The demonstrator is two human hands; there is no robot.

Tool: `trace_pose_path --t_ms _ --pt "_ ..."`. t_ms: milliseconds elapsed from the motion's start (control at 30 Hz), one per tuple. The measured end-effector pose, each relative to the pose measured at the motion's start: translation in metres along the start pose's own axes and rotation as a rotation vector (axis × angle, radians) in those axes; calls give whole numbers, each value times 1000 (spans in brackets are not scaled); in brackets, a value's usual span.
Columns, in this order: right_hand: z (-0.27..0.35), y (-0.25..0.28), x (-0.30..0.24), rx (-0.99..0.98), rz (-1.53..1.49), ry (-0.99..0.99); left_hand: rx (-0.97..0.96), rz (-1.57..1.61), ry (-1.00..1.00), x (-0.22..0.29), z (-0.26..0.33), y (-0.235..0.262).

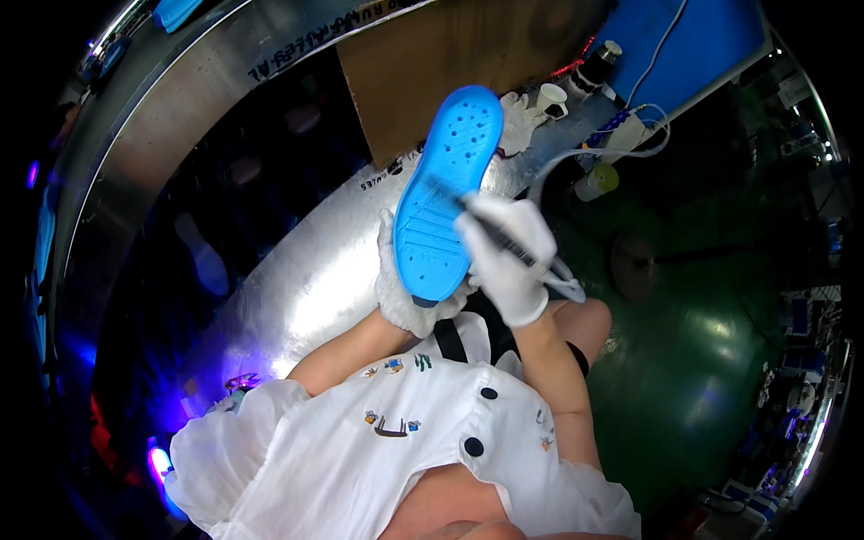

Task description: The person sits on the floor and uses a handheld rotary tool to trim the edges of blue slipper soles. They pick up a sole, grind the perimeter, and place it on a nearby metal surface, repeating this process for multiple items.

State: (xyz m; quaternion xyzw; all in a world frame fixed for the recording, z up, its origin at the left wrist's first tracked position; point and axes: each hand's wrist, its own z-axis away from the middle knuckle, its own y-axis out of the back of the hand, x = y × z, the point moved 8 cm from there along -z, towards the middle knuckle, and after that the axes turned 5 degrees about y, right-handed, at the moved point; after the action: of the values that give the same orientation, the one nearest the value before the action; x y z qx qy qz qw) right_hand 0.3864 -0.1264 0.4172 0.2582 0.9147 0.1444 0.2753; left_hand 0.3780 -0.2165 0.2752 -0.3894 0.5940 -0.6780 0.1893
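A light-blue shoe sole [435, 220] is held up in front of me, tilted, with small holes at its toe end and grooves further down. Behind its heel end is my left hand [396, 292] in a fluffy white glove or mitt, gripping the sole from underneath; most of its fingers are hidden. My right hand [513, 256], in a white glove, is closed round a slim dark brush-like tool [500, 236]. The tool's tip is smeared by motion over the middle of the sole. At its rear end is a pale curved tube [567, 283].
A shiny metal worktop [310, 261] lies left of the sole, beside a dark conveyor-like bed with another sole [202, 256]. At the back are a cardboard sheet [405, 72], a white glove [520, 121], a white cup [552, 101], a dark bottle [594, 70] and a yellow-topped container [594, 184].
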Motion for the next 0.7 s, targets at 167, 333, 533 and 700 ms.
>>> trace_pose_path --t_ms 167,333,533,700 --pt "4 -25 -30 -271 70 181 242 -526 -78 10 -1 14" --pt "10 -1 23 7 -59 -276 122 288 58 -2 -2 12" --pt "13 -19 -22 -61 -286 -119 -17 238 -76 12 -13 11" --pt "19 -16 -23 -28 -152 -81 126 233 -157 25 -14 11"
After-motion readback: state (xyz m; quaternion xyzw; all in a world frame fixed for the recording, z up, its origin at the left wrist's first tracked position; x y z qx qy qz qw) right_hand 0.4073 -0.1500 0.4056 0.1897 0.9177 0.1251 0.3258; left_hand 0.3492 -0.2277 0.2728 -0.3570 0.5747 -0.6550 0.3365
